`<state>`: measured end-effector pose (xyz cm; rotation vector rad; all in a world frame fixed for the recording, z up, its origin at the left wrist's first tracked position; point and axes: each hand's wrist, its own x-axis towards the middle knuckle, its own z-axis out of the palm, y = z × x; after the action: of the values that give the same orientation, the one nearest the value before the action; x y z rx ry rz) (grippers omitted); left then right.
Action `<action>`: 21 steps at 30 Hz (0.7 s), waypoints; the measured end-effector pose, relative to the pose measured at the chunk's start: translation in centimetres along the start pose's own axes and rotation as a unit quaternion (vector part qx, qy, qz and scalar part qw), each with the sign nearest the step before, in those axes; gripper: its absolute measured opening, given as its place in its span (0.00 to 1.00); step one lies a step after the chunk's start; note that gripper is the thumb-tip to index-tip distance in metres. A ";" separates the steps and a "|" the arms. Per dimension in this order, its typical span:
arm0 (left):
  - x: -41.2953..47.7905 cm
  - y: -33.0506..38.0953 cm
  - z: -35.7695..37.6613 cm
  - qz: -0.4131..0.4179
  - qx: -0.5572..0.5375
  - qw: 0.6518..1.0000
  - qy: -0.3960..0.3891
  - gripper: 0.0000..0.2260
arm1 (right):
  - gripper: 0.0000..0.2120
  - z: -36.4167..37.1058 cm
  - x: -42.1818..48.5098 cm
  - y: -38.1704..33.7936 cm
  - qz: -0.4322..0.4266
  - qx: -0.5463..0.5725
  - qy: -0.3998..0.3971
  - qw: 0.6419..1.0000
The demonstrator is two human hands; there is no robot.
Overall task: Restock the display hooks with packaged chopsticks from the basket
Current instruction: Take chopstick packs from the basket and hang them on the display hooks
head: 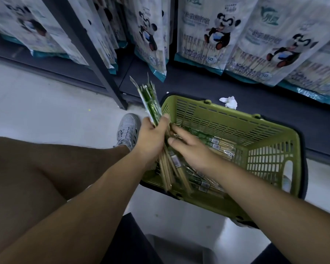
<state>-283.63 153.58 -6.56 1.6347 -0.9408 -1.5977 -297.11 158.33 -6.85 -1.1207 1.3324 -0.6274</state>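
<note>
A green plastic basket (236,126) stands on the floor in front of the shelf, with several clear packs of chopsticks (215,142) lying in it. My left hand (151,138) is shut on a bundle of chopstick packs (151,103) with green tops, which stands tilted over the basket's left edge. My right hand (191,147) reaches into the basket, fingers spread, touching the lower part of that bundle. Whether it holds a pack I cannot tell.
Large panda-printed chopstick bags (213,31) hang in rows above a dark base shelf (198,86). A dark shelf post (95,60) slants down at the left. A crumpled white paper (230,101) lies on the shelf. My bare knee and a grey shoe (127,130) are left of the basket.
</note>
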 end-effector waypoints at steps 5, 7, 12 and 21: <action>1.0 1.2 -2.2 -0.009 -0.004 1.000 0.006 0.16 | 0.14 -3.4 0.7 5.5 0.133 -0.082 0.049 0.986; 1.3 0.8 -2.6 -0.019 0.000 1.000 -0.011 0.14 | 0.20 -4.4 0.8 8.7 0.175 -0.217 0.030 0.960; 1.4 -0.7 -3.2 -0.011 0.066 0.996 -0.050 0.11 | 0.34 -4.2 1.1 13.5 0.218 -0.355 -0.046 0.908; 1.7 -0.6 -3.0 -0.020 0.046 0.997 -0.065 0.14 | 0.40 -2.5 1.8 16.1 0.219 -0.478 -0.043 0.849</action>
<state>-280.60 152.36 -7.90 1.6356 -1.0682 -1.7277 -302.86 162.23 -21.67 -1.5032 1.7963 0.5081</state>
